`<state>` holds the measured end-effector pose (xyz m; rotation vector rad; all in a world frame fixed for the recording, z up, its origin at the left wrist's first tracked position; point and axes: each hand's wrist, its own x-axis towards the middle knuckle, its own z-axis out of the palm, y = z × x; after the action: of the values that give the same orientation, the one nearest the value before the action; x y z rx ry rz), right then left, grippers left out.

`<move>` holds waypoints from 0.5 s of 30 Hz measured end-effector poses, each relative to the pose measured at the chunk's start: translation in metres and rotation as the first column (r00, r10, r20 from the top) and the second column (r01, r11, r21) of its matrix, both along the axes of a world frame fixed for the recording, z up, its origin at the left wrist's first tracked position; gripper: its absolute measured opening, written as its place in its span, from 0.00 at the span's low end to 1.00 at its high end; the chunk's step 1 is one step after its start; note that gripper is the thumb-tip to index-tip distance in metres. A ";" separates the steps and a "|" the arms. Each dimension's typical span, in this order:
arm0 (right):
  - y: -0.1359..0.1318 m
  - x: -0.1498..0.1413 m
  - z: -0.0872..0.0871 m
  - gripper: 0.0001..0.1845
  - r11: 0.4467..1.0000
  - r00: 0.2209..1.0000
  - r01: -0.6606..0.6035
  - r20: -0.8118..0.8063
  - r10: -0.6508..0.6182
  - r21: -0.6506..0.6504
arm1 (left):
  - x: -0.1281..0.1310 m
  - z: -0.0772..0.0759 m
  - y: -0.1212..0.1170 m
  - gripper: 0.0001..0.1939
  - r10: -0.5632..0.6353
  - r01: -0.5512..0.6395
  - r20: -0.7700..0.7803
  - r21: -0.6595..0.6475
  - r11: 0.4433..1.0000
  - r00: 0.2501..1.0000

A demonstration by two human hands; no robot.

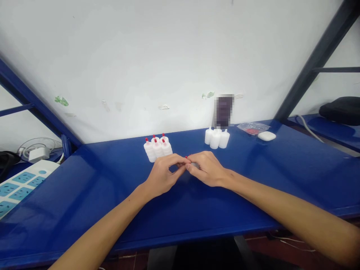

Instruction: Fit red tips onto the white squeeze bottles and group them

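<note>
My left hand (166, 170) and my right hand (206, 168) meet fingertip to fingertip over the middle of the blue table. Both are closed in a pinch. Bits of a small red cap (186, 157) show between and just behind the fingertips; the fingers hide most of it and whatever is under it. Just behind my left hand stand several white squeeze bottles (157, 149) with red-capped nozzles, packed close together. Farther back on the right, a few white squeeze bottles (215, 139) stand with bare white nozzles.
The blue table (126, 221) runs up to a white wall. A pixelated dark rectangle (224, 111) leans there. On the right lie a clear bag (253, 128) with red pieces and a white rounded case (266, 136). A power strip (26, 183) sits at the left edge.
</note>
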<state>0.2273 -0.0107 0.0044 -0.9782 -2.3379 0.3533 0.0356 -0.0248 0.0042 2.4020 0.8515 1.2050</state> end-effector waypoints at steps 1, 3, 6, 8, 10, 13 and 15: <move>0.001 0.000 0.000 0.21 1.000 1.000 -0.003 0.013 0.003 0.018 | -0.002 0.002 0.001 0.05 0.004 -0.004 -0.003 -0.029 1.000 1.000; 0.004 0.002 0.000 0.19 0.999 1.000 -0.016 0.001 0.015 0.031 | -0.011 0.012 0.005 0.05 0.007 -0.006 0.005 -0.088 0.996 1.000; 0.011 0.004 -0.002 0.18 1.000 0.994 -0.007 -0.112 0.004 -0.025 | -0.033 0.032 0.011 0.06 0.004 -0.008 -0.023 -0.186 0.983 1.000; 0.015 0.006 -0.004 0.16 0.999 0.975 0.033 -0.217 -0.041 -0.039 | -0.050 0.045 0.014 0.05 0.013 -0.043 -0.131 -0.227 0.973 0.991; 0.017 0.008 -0.005 0.15 0.995 0.942 0.097 -0.321 -0.100 -0.024 | -0.064 0.053 0.015 0.05 -0.029 -0.068 -0.323 -0.285 0.956 0.946; 0.017 0.010 -0.005 0.12 0.993 0.896 0.117 -0.432 -0.104 0.003 | -0.074 0.054 0.016 0.05 -0.088 -0.097 -0.512 -0.323 0.941 0.854; 0.016 0.011 -0.004 0.05 0.996 0.872 0.092 -0.481 -0.089 -0.018 | -0.075 0.052 0.016 0.05 -0.090 -0.113 -0.557 -0.320 0.941 0.826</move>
<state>0.2385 0.0057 0.0008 -0.8738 -1.8323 0.4905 -0.0393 -0.0086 0.0558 2.4683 1.1302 0.2729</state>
